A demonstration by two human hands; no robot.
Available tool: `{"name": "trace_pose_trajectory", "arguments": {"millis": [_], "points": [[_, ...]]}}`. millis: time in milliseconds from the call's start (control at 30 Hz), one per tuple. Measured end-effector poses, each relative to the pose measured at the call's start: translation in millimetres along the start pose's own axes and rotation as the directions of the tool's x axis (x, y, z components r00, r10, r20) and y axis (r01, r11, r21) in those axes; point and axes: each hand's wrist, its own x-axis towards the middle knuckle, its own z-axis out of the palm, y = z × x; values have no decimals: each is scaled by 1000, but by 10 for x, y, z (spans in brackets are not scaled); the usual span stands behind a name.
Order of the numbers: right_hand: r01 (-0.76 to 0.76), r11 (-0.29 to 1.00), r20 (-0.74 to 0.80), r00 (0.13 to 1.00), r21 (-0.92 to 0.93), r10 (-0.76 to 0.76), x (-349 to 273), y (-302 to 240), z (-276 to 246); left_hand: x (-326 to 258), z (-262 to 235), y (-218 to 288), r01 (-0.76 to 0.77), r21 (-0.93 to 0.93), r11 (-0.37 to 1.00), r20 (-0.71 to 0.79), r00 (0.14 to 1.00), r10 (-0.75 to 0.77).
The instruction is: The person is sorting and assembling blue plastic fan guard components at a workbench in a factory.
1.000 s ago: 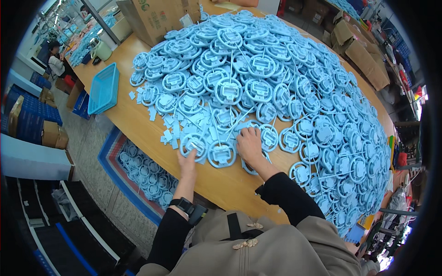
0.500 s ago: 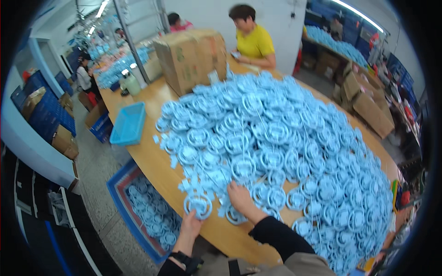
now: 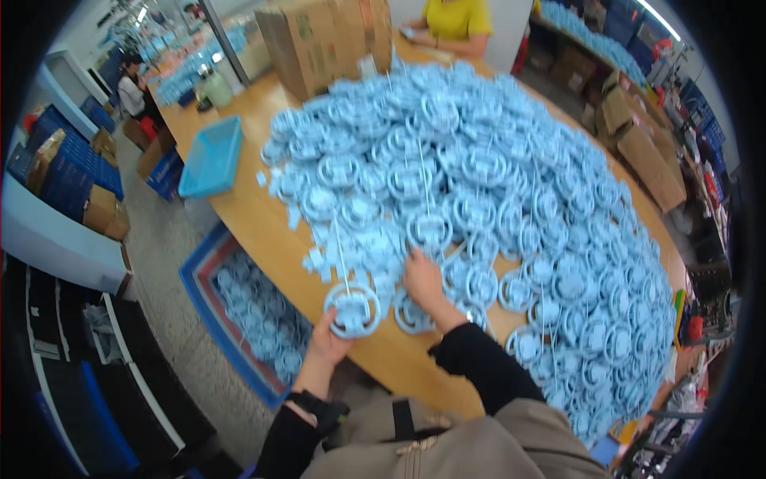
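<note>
My left hand [image 3: 325, 338] grips a light blue plastic ring-shaped part [image 3: 353, 310] by its lower left rim, over the table's near edge. A thin pale blue strip [image 3: 341, 254] runs up from that part toward the pile. My right hand [image 3: 424, 279] is closed, with its fingertips at the near side of a big heap of like blue ring parts [image 3: 471, 168]. What those fingers pinch, if anything, is hidden. Small flat blue scraps [image 3: 319, 259] lie between the hands and the heap. Another ring part [image 3: 412, 313] rests just below my right hand.
The heap covers most of the wooden table [image 3: 263, 239]. A blue tray [image 3: 211, 157] sits at its left edge, a cardboard box [image 3: 319, 44] at the back. Below left stands a blue crate [image 3: 209, 291] holding more parts. Across the table is a person in yellow [image 3: 456, 24].
The view has tilted down, so the table and heap sit higher in the picture. A thin strip now shows above the ring part in my left hand. My right hand keeps near the same spot.
</note>
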Motion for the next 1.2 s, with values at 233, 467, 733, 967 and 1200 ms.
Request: {"name": "trace_pose_trajectory", "arguments": {"millis": [233,467,733,967,1200], "points": [[193,967,-191,968,166,-161,-183,-151,-298,363,-404,456,-321,235,918,-199,908,369],[134,988,110,986,-77,-125,-177,-264,-94,959,-667,555,-389,560,732,-108,841,530],[96,975,-43,995,200,-89,-254,12,-223,897,-103,-74,-383,538,751,-37,879,475],[-317,-41,315,904,947,288,-326,147,-639,760,553,-216,-349,533,771,105,931,349],[-259,38,237,926,965,295,-550,-92,-872,617,817,-457,-302,568,765,209,953,220]]}}
